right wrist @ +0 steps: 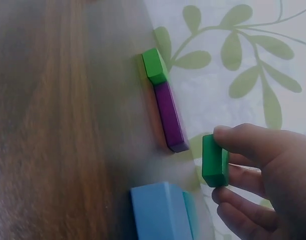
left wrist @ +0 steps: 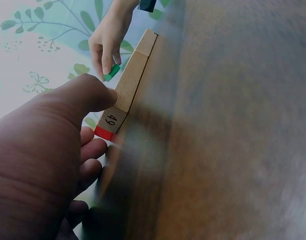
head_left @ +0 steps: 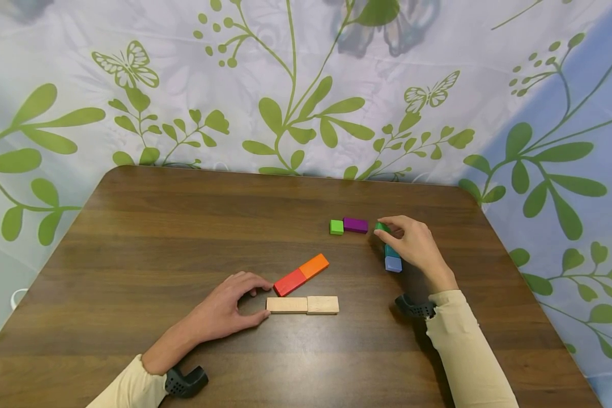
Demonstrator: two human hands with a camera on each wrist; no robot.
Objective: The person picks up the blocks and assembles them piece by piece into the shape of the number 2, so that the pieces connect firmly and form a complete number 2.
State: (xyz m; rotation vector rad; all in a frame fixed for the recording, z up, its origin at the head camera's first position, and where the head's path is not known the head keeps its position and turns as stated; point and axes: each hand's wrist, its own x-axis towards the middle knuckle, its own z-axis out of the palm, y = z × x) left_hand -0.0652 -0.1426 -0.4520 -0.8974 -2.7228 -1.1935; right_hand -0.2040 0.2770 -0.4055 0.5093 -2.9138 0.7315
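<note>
Fingertips of my right hand [head_left: 417, 245] are pinching the dark-green block [right wrist: 211, 159] near the teal block [head_left: 391, 251], and I am judging light, level pressure best, the fingers of my left hand [head_left: 226, 307] being apart.

7 coloured blocks [head_left: 356, 225], 2 plain blocks [head_left: 287, 305], 2 hands [head_left: 226, 309]

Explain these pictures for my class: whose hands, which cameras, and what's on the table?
No machine: just a person's left hand and right hand. The wide picture comes from a head camera; the others, from one on each wrist. On the table lie two plain blocks end to end, a red block, orange block, light green block, purple block, teal block and light blue block. The right hand pinches a dark green block; the left is beside the plain and red ones.
</note>
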